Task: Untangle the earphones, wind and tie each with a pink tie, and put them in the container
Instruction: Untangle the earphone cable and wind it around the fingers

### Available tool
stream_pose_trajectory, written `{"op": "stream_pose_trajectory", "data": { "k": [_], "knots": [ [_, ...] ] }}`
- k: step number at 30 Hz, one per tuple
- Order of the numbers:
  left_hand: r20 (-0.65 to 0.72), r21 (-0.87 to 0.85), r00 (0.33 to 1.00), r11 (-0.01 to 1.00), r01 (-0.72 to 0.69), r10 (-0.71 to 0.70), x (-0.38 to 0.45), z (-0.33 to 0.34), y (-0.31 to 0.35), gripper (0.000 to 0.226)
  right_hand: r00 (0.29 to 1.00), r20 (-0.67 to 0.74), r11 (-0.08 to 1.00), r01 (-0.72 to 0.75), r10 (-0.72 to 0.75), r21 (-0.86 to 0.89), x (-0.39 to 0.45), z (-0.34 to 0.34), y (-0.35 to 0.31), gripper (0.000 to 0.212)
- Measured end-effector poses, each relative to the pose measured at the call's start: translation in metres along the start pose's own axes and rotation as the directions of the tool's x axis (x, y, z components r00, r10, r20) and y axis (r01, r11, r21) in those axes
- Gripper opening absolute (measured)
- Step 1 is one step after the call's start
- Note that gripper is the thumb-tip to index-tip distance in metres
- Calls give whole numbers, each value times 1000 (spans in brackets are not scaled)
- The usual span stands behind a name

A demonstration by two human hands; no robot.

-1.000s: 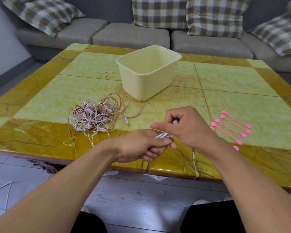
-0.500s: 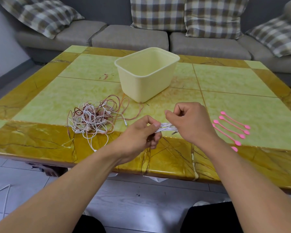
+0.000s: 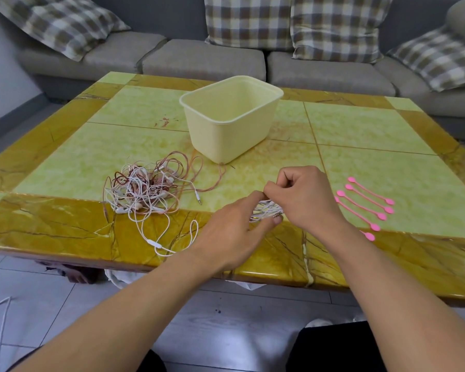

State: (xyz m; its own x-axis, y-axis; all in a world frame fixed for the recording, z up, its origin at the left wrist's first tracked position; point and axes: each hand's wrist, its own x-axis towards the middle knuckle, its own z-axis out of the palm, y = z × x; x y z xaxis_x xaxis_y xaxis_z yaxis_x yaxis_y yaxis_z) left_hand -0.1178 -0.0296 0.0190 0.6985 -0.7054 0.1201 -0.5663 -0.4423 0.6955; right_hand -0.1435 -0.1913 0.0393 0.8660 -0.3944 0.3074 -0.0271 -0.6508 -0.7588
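A wound bundle of white earphone cable (image 3: 266, 210) sits between my two hands just above the table's front edge. My left hand (image 3: 234, 229) holds it from below and the left, thumb and fingers around the coil. My right hand (image 3: 303, 197) pinches the top of the coil with curled fingers. A tangled pile of white and pink-brown earphones (image 3: 142, 191) lies to the left. Several pink ties (image 3: 365, 202) lie in a row to the right. The cream container (image 3: 231, 124) stands open behind the hands.
The yellow-green marble table (image 3: 373, 130) has a grey sofa (image 3: 204, 60) with checked cushions behind it. A loose white cable with a remote (image 3: 156, 244) trails from the pile toward the front edge.
Both hands moved forward and up over the table with the wound white bundle. My right hand shifted onto the top of the coil.
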Motion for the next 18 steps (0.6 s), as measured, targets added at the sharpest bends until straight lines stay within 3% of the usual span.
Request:
{"op": "stream_pose_trajectory", "data": {
  "k": [6,7,9,10,12,13,15,18],
  "knots": [
    [57,140,990,981,-134,127,10,13,-7,23,997,48,997,-65,63,36,-4,-8,7,37],
    [75,85,991,989,-118,112,11,14,-6,24,996,54,996,-77,74,52,-5,-9,8,36],
    [144,-183,990,983,13,14,14,19,2,31,996,52,994,-75,72,75,-7,-16,11,37],
    [200,-368,979,922,120,-48,16,21,7,34,998,45,995,-55,51,80,-8,-19,13,38],
    [328,-669,936,669,324,-125,18,24,17,35,1000,23,996,-4,2,89,-11,-25,16,39],
    [381,-740,914,546,393,-142,20,25,21,37,1000,6,995,15,-16,96,-11,-27,17,40],
    [442,-769,880,433,471,-173,23,25,28,46,999,-25,994,40,-38,100,-14,-32,20,42],
    [484,-778,857,361,514,-176,25,30,36,43,997,-63,993,50,-44,107,-17,-39,27,47]
  ]
}}
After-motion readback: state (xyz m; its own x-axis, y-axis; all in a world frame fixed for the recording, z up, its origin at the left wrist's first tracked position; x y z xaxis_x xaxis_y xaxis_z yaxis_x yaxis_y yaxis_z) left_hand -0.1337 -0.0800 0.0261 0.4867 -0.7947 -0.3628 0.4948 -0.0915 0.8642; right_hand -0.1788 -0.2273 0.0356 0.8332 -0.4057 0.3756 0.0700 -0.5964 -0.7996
